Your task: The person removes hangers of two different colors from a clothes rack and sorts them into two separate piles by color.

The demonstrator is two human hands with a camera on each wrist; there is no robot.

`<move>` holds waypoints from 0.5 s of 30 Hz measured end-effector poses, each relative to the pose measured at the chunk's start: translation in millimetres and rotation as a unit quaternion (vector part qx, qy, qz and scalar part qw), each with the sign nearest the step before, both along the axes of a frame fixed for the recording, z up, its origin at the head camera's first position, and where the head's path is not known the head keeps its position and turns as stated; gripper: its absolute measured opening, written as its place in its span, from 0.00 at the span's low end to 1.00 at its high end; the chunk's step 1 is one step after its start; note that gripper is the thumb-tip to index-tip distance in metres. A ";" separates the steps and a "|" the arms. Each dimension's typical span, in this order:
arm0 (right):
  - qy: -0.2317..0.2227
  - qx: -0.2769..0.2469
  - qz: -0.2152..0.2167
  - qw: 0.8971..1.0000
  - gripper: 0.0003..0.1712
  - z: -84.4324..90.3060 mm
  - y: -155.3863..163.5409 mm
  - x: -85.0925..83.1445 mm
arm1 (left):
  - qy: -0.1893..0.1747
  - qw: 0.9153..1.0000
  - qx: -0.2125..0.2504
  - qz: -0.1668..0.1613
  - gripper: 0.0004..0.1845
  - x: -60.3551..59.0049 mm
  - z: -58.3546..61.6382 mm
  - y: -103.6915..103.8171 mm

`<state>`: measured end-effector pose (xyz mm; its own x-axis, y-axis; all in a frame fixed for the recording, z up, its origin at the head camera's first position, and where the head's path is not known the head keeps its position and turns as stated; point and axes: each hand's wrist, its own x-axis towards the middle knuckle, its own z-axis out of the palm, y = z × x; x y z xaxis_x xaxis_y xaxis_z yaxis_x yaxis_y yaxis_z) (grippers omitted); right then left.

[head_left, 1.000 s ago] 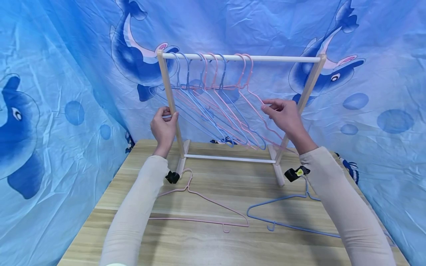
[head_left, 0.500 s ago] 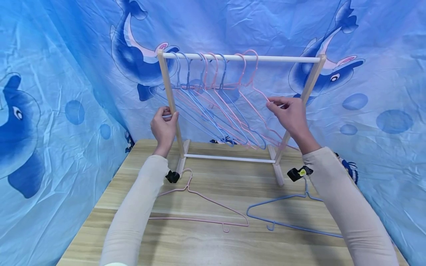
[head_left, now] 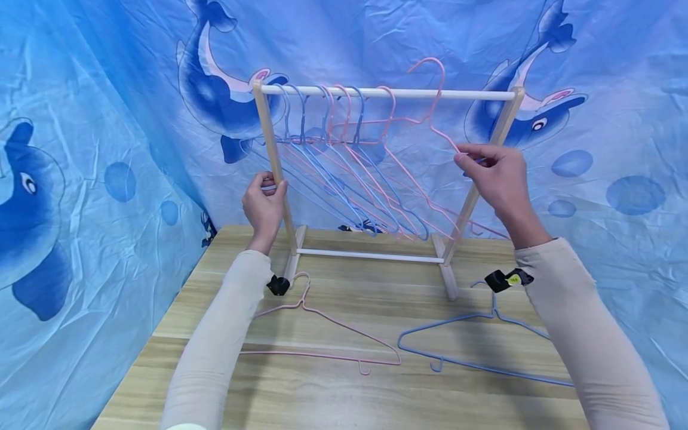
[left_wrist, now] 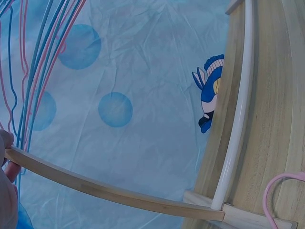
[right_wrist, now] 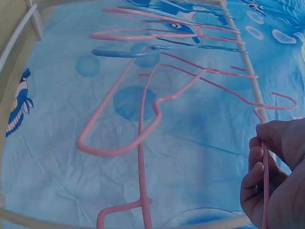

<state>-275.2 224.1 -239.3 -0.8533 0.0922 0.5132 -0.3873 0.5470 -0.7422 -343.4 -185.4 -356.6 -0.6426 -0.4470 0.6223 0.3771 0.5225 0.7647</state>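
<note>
A small wooden rack stands at the back of the table, its white rail (head_left: 462, 94) carrying several pink and blue wire hangers (head_left: 344, 161). My left hand (head_left: 270, 187) grips the rack's left upright (head_left: 275, 161); the same upright (left_wrist: 105, 192) crosses the left wrist view. My right hand (head_left: 466, 158) pinches one arm of a pink hanger (head_left: 444, 74) near the right upright. That hanger's hook is raised above the rail, clear of it. In the right wrist view the pink wire (right_wrist: 265, 157) runs between the fingertips (right_wrist: 257, 171).
A pink hanger (head_left: 322, 334) and a blue hanger (head_left: 473, 340) lie flat on the wooden table (head_left: 349, 394). Blue dolphin-print cloth (head_left: 80, 149) hangs close behind and on both sides. The rack's white lower bar (head_left: 371, 257) spans its feet.
My right hand moved up and to the right, lifting the rightmost pink hanger's hook off the rail and above it. The left hand stayed on the upright.
</note>
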 end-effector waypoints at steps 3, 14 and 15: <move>0.007 0.012 -0.008 1.000 0.21 1.2 7.5 6.2 | -0.001 1.000 -0.001 0.003 0.16 -0.1 0.5 0.1; 0.041 0.070 -0.055 0.995 0.20 -10.6 37.2 28.6 | -0.008 1.000 0.004 0.003 0.16 0.6 0.9 -0.5; 0.047 0.073 -0.059 0.995 0.20 -12.2 39.7 30.0 | -0.008 1.000 0.004 0.003 0.16 0.4 0.9 -0.4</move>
